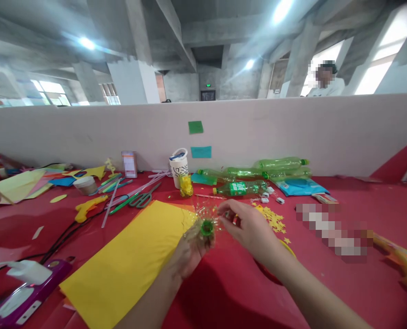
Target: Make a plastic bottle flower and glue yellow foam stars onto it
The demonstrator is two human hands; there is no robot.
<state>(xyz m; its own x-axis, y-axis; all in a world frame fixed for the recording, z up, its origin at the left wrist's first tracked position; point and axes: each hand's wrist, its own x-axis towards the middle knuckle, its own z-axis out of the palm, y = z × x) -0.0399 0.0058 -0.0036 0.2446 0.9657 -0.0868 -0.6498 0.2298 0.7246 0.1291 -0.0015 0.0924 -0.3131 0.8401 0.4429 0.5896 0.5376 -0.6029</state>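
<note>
A cut green plastic bottle top faces me neck first, its thin clear strips fanned out around it. My left hand is closed around it from below and the left. At the right edge of the strips, my right hand has its thumb and fingers curled in a pinch. Whatever is between those fingertips is too small to make out. Yellow paper sheets lie under and beside my left forearm. Small yellow stars are scattered just beyond my right hand.
Several green bottles lie near the white partition. Scissors, a yellow glue gun and a purple power strip with cables are on the left. Another yellow glue gun lies right. Beyond the partition is a person.
</note>
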